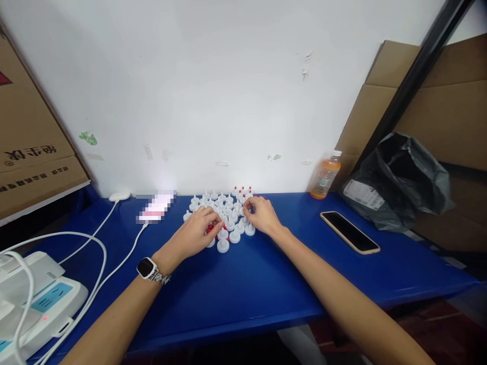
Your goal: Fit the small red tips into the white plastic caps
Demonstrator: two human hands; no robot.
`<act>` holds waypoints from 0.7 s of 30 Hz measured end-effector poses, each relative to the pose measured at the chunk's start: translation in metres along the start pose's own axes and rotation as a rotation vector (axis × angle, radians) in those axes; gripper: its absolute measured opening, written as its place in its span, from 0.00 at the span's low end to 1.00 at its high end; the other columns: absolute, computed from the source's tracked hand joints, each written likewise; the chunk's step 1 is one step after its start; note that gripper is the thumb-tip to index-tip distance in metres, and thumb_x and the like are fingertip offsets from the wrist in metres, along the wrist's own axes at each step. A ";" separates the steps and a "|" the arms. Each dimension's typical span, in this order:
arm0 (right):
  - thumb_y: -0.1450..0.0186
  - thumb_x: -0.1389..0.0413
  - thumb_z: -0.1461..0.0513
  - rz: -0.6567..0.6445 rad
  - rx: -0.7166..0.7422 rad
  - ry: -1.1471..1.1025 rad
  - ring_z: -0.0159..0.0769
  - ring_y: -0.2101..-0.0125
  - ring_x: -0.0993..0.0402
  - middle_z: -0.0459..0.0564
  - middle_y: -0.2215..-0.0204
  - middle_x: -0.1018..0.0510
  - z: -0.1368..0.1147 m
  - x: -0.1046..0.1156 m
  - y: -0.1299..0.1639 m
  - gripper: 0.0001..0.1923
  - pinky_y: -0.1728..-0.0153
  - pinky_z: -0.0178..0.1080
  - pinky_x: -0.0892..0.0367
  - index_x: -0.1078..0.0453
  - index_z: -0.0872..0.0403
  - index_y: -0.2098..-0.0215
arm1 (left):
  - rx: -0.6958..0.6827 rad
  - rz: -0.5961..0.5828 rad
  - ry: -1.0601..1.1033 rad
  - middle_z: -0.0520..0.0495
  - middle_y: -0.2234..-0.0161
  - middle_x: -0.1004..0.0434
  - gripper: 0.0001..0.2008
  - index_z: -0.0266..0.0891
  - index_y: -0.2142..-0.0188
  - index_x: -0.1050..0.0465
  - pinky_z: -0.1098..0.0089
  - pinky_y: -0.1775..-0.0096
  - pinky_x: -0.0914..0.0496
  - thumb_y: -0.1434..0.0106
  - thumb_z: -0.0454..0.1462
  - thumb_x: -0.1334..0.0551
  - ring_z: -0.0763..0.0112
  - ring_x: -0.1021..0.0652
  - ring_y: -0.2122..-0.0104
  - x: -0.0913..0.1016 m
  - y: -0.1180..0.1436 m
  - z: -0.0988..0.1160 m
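Note:
Many white plastic nozzle caps (pixel 235 236) with pointed spouts stand clustered on the blue table. Small red tips (pixel 210 229) lie in a pile among them, partly covered by my left hand (pixel 198 230). Its fingers are curled and pressed together over the pile, beside a white cap; what they hold is too small to make out. On the cluster's right side, my right hand (pixel 262 214) pinches with thumb and fingertips at a white nozzle cap, mostly hidden by the fingers. Behind it stand several caps with red tips (pixel 242 189) on their spouts.
The blue table (pixel 236 294) meets a white wall at the back. To the right are a phone (pixel 350 232), an orange drink bottle (pixel 326 175) and a grey plastic bag (pixel 395 177). A power strip (pixel 57 304) with white cables lies left, below a cardboard box (pixel 34 137).

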State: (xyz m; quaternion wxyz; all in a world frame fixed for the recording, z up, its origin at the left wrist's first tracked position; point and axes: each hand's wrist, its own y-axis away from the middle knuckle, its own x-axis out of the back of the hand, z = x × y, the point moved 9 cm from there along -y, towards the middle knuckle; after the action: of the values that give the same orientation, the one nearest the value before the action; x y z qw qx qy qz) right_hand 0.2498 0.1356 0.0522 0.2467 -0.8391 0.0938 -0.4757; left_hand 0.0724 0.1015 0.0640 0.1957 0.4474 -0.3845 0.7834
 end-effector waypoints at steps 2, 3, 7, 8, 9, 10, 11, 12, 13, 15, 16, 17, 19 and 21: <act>0.40 0.45 0.65 -0.018 -0.026 -0.045 0.35 0.68 0.26 0.48 0.68 0.18 0.004 -0.003 -0.001 0.06 0.64 0.36 0.37 0.25 0.53 0.69 | 0.006 0.002 0.003 0.47 0.66 0.28 0.16 0.41 0.66 0.29 0.61 0.57 0.34 0.27 0.45 0.48 0.63 0.29 0.62 -0.001 0.000 0.000; 0.40 0.44 0.65 -0.032 -0.046 -0.076 0.34 0.69 0.26 0.48 0.69 0.18 0.006 -0.004 0.000 0.06 0.65 0.36 0.36 0.24 0.53 0.69 | 0.007 -0.002 0.006 0.47 0.66 0.28 0.16 0.41 0.67 0.29 0.61 0.57 0.34 0.27 0.45 0.48 0.63 0.29 0.62 -0.002 0.000 0.000; 0.42 0.44 0.66 -0.074 -0.080 -0.150 0.32 0.71 0.25 0.46 0.72 0.19 0.013 -0.005 0.001 0.07 0.66 0.34 0.35 0.23 0.53 0.68 | -0.005 -0.019 0.010 0.47 0.65 0.28 0.16 0.41 0.65 0.29 0.61 0.56 0.34 0.27 0.44 0.49 0.63 0.30 0.61 -0.007 -0.001 0.002; 0.42 0.44 0.65 -0.079 -0.074 -0.149 0.32 0.71 0.25 0.46 0.72 0.19 0.013 -0.004 0.001 0.07 0.67 0.34 0.36 0.23 0.53 0.68 | -0.007 -0.019 0.004 0.47 0.64 0.28 0.16 0.41 0.65 0.29 0.61 0.56 0.34 0.26 0.44 0.49 0.63 0.30 0.61 -0.007 -0.001 0.002; 0.41 0.44 0.65 -0.083 -0.069 -0.146 0.32 0.72 0.25 0.46 0.72 0.19 0.013 -0.004 0.002 0.07 0.67 0.34 0.36 0.22 0.53 0.69 | -0.008 -0.015 -0.006 0.47 0.65 0.28 0.16 0.41 0.65 0.29 0.61 0.56 0.35 0.26 0.44 0.49 0.63 0.30 0.61 -0.007 -0.002 0.003; 0.41 0.43 0.64 -0.088 -0.066 -0.145 0.32 0.72 0.25 0.46 0.72 0.19 0.014 -0.003 0.002 0.07 0.67 0.34 0.36 0.22 0.53 0.69 | -0.007 -0.008 -0.019 0.47 0.65 0.28 0.16 0.41 0.66 0.29 0.61 0.57 0.35 0.26 0.44 0.49 0.63 0.30 0.62 -0.007 -0.002 0.003; 0.41 0.43 0.64 -0.097 -0.065 -0.145 0.32 0.72 0.25 0.46 0.73 0.18 0.014 -0.004 0.003 0.07 0.67 0.34 0.36 0.22 0.53 0.69 | -0.005 -0.001 -0.032 0.47 0.65 0.29 0.17 0.40 0.66 0.29 0.61 0.57 0.35 0.26 0.44 0.50 0.63 0.31 0.62 -0.006 -0.002 0.003; 0.41 0.43 0.63 -0.108 -0.063 -0.147 0.32 0.72 0.26 0.46 0.73 0.18 0.014 -0.005 0.003 0.07 0.67 0.34 0.36 0.22 0.53 0.70 | -0.002 0.008 -0.044 0.46 0.66 0.29 0.17 0.40 0.67 0.30 0.60 0.57 0.35 0.26 0.44 0.50 0.62 0.31 0.63 -0.005 -0.002 0.003; 0.40 0.43 0.63 -0.121 -0.059 -0.149 0.32 0.73 0.26 0.46 0.73 0.19 0.014 -0.006 0.003 0.07 0.68 0.34 0.36 0.21 0.53 0.70 | 0.001 0.016 -0.055 0.46 0.66 0.29 0.18 0.40 0.68 0.30 0.60 0.58 0.36 0.26 0.44 0.50 0.62 0.31 0.63 -0.004 -0.003 0.003; 0.39 0.43 0.62 -0.150 -0.044 -0.147 0.32 0.72 0.26 0.46 0.73 0.18 0.010 -0.010 0.003 0.08 0.67 0.34 0.36 0.21 0.53 0.69 | 0.002 0.025 -0.064 0.46 0.65 0.28 0.17 0.40 0.68 0.30 0.60 0.57 0.36 0.26 0.44 0.50 0.62 0.31 0.63 -0.002 -0.003 0.003; 0.39 0.42 0.61 -0.155 -0.036 -0.145 0.32 0.72 0.25 0.46 0.73 0.18 0.008 -0.010 0.002 0.08 0.67 0.34 0.36 0.21 0.53 0.67 | 0.003 0.031 -0.060 0.47 0.65 0.28 0.17 0.41 0.67 0.29 0.60 0.57 0.36 0.27 0.44 0.49 0.62 0.31 0.62 0.000 -0.004 0.003; 0.38 0.42 0.59 -0.150 -0.031 -0.147 0.33 0.72 0.25 0.45 0.72 0.18 0.007 -0.009 0.001 0.09 0.66 0.35 0.36 0.20 0.52 0.64 | 0.007 0.039 -0.051 0.47 0.64 0.27 0.16 0.41 0.67 0.29 0.60 0.56 0.36 0.27 0.44 0.49 0.62 0.30 0.62 0.001 -0.005 0.004; 0.36 0.42 0.55 -0.092 -0.036 -0.161 0.32 0.73 0.26 0.45 0.71 0.18 0.008 -0.001 -0.002 0.13 0.65 0.35 0.36 0.22 0.51 0.57 | 0.018 0.077 -0.013 0.47 0.62 0.26 0.14 0.42 0.64 0.29 0.60 0.55 0.36 0.27 0.43 0.48 0.61 0.29 0.60 0.005 -0.008 0.005; 0.32 0.47 0.53 0.014 -0.070 -0.176 0.32 0.73 0.27 0.45 0.70 0.18 0.017 0.016 -0.004 0.16 0.65 0.35 0.36 0.23 0.50 0.54 | 0.031 0.127 0.034 0.47 0.61 0.26 0.12 0.42 0.63 0.30 0.60 0.53 0.36 0.27 0.43 0.48 0.61 0.29 0.58 0.009 -0.012 0.007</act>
State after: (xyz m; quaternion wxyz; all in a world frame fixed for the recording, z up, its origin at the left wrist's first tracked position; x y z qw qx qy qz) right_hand 0.2720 0.1384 0.0586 0.2276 -0.8851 0.0942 -0.3948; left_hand 0.0798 0.1032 0.0789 0.1450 0.4116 -0.3969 0.8075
